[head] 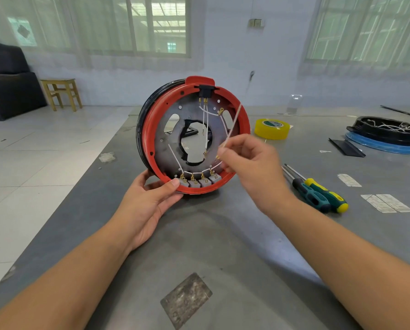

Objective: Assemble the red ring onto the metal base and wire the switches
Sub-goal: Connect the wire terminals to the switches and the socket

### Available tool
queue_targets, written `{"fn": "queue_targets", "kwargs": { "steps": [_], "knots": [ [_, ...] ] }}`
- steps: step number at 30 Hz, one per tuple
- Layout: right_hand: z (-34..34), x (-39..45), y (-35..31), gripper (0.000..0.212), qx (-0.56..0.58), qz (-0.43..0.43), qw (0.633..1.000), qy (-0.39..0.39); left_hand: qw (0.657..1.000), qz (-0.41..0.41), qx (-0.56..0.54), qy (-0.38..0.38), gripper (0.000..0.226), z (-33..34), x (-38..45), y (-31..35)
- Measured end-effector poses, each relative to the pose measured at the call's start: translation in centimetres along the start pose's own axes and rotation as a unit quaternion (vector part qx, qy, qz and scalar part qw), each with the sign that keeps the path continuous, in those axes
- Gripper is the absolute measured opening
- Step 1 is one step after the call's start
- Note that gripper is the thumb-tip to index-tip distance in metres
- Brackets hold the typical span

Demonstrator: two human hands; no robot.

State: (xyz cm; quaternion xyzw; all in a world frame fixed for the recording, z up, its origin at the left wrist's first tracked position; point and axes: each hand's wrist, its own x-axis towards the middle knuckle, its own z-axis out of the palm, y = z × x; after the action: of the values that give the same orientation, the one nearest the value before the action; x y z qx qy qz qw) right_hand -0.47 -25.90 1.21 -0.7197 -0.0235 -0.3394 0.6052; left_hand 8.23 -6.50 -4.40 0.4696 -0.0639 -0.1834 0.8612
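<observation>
Left hand [151, 198] grips red ring [149, 129] bottom edge, upright on worktop [223, 234]; right hand [249, 163] pinches white wire [232, 125]. Tugging risks popping terminals off switches [200, 181] just below that grip, or tipping the ring.

On the grey table [223, 246], a yellow tape roll [271, 128] lies at one o'clock. Two screwdrivers [318, 191] lie at three o'clock. A black tray [387, 134] and a wooden stool [62, 92] sit further away.

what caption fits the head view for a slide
Left hand steadies the upright red ring on its metal base while right hand pinches a white wire.
</observation>
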Motion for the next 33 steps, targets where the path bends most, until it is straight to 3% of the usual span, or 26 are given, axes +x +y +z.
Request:
{"fn": "queue_targets", "kwargs": {
  "steps": [4, 8, 11, 19, 33],
  "knots": [
    [2.9, -0.2, 0.6, 0.015, 0.008, 0.018, 0.995, -0.102, 1.0, 0.007, 0.009, -0.002, 0.074, 0.1, 0.0, 0.0],
    [4.7, 2.0, 0.8, 0.008, 0.008, 0.056, 0.989, -0.137, 1.0, 0.009, 0.007, -0.008, 0.078, 0.1, -0.1, 0.2],
    [5.1, 3.2, 1.3, 0.006, -0.062, 0.066, 0.982, -0.167, 1.0, 0.007, 0.005, -0.014, 0.072, 0.0, -0.2, 0.2],
    [3.2, 4.7, 2.7, 0.01, -0.207, 0.022, 0.963, -0.171, 1.0, -0.002, -0.002, -0.021, 0.067, -0.2, 0.1, 0.2],
    [3.3, 5.0, 3.5, 0.011, -0.259, 0.058, 0.94, -0.215, 1.0, -0.007, -0.001, -0.026, 0.069, -0.2, 0.0, 0.2]
  ]
}}
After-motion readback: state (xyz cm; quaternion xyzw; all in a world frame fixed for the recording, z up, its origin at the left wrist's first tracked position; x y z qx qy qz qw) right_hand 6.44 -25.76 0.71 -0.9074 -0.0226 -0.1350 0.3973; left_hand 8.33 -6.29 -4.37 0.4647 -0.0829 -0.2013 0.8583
